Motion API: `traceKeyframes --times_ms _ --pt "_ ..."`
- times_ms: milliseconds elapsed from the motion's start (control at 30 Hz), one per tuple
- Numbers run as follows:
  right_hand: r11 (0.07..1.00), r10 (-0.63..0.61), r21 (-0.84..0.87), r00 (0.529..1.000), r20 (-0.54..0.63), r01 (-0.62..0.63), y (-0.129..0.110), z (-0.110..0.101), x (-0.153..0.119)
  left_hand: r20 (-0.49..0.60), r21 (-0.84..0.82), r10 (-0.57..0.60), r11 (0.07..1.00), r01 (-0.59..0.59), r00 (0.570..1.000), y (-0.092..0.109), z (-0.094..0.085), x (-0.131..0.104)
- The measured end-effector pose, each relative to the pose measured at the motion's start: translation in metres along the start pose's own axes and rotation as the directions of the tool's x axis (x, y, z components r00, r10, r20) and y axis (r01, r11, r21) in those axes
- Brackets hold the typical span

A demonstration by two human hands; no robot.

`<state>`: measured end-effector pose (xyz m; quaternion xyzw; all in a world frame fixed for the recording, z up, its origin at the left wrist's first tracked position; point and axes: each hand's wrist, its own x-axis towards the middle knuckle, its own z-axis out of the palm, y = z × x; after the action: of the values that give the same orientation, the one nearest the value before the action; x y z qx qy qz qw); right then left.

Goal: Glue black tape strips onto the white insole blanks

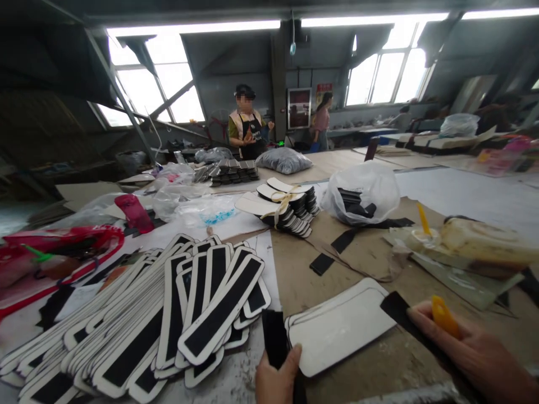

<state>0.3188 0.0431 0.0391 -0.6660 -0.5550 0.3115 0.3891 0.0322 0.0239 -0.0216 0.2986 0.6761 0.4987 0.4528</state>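
My left hand (275, 379) is closed on a black strip (274, 334) that stands up above its thumb, beside a small stack of blank white panels (343, 328). My right hand (471, 345) grips another black strip (398, 311), whose free end reaches over the stack's right corner. Tucked in the same hand is a yellow plastic piece (444, 317), perhaps a tool handle; the rest of it is hidden. On the left lies a large fanned pile of white rounded panels (225, 308), each showing a black strip along its middle.
Brown paper (349, 292) covers part of the table. Beyond stand tied bundles of white panels (290, 205), a clear bag of black pieces (364, 193) and a yellow-capped glue container (475, 244). A red bag (63, 258) lies at left. A person (248, 123) stands across the table.
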Motion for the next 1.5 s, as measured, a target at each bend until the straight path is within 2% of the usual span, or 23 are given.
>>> traceKeyframes --times_ms 67,133,267,367,467,567,700,833,1000,1233,1300,1400,1433,1500 --pt "0.989 -0.076 -0.118 0.994 0.079 0.086 -0.017 0.012 0.001 0.04 -0.035 -0.027 0.999 0.028 0.999 0.006 0.003 0.001" --pt "0.962 -0.15 -0.187 0.959 0.239 0.197 -0.03 0.028 0.005 0.071 -0.013 -0.05 0.999 0.051 0.996 0.011 0.001 0.002" --pt "0.881 -0.237 -0.236 0.813 0.532 0.411 -0.046 0.068 0.017 0.052 -0.033 -0.095 0.995 0.096 0.994 0.015 -0.005 0.007" --pt "0.825 -0.244 -0.255 0.725 0.643 0.504 -0.055 0.097 0.026 0.095 -0.066 -0.113 0.991 0.119 0.989 0.013 -0.007 0.009" --pt "0.799 -0.205 -0.269 0.663 0.72 0.538 -0.065 0.119 0.035 0.176 -0.072 -0.101 0.991 0.115 0.979 0.011 -0.007 0.01" --pt "0.772 -0.161 -0.29 0.615 0.772 0.566 -0.072 0.133 0.043 0.204 -0.033 -0.077 0.996 0.085 0.976 0.009 -0.008 0.012" --pt "0.672 -0.06 -0.414 0.602 0.796 0.614 -0.076 0.141 0.048 0.2 -0.001 -0.11 0.994 0.112 0.974 0.008 -0.009 0.014" --pt "0.599 -0.01 -0.456 0.576 0.817 0.658 -0.078 0.143 0.049 0.198 -0.012 -0.139 0.99 0.144 0.97 0.011 -0.009 0.014" --pt "0.579 0.001 -0.469 0.575 0.818 0.667 -0.078 0.144 0.049 0.137 0.046 -0.182 0.983 0.177 0.974 0.014 -0.006 0.016" --pt "0.559 -0.055 -0.454 0.578 0.814 0.694 -0.074 0.15 0.048 0.082 0.024 -0.22 0.976 0.218 0.972 0.013 0.0 0.019" --pt "0.573 -0.053 -0.446 0.573 0.818 0.688 -0.073 0.141 0.05 0.078 0.017 -0.217 0.976 0.216 0.973 0.013 0.0 0.019" --pt "0.605 0.007 -0.469 0.584 0.811 0.643 -0.063 0.105 0.055 0.072 -0.002 -0.225 0.974 0.226 0.972 0.011 -0.001 0.018" --pt "0.616 0.036 -0.493 0.603 0.797 0.615 -0.058 0.087 0.057 0.067 -0.007 -0.229 0.973 0.229 0.971 0.01 -0.001 0.019" --pt "0.637 0.083 -0.56 0.675 0.733 0.53 -0.045 0.053 0.062 0.047 -0.007 -0.234 0.972 0.234 0.971 0.009 0.0 0.019"
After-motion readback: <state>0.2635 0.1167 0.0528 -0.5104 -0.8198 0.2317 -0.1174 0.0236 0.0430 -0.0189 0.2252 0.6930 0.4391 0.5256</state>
